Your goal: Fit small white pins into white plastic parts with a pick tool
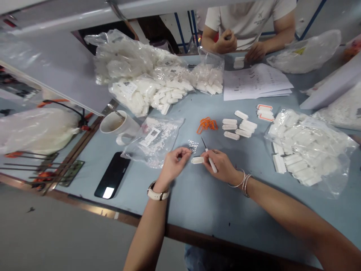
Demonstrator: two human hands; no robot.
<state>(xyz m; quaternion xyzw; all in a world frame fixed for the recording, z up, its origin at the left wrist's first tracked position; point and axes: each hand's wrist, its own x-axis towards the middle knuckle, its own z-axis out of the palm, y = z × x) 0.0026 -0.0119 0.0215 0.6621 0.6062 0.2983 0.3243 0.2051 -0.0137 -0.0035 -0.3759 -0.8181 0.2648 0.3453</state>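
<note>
My left hand (177, 161) is closed in a pinch beside a small pile of tiny white pins (193, 145); whatever its fingertips hold is too small to make out. In my right hand (221, 165) is a slim white-handled tool (212, 165) with a thin dark shaft, its tip pointing away from me. A white plastic housing (197, 160) lies flat between the hands, its right end at my right fingers. Beyond the pins sits a heap of orange frames (207, 124). Several more white housings (230, 127) lie to their right.
Bags of white parts (152, 86) line the back, and another bag (307, 146) lies right. A bag of tiny pieces (154, 141), a mug (113, 122) and a phone (113, 175) are at left. Printed sheets (255, 82) lie before a co-worker (248, 26).
</note>
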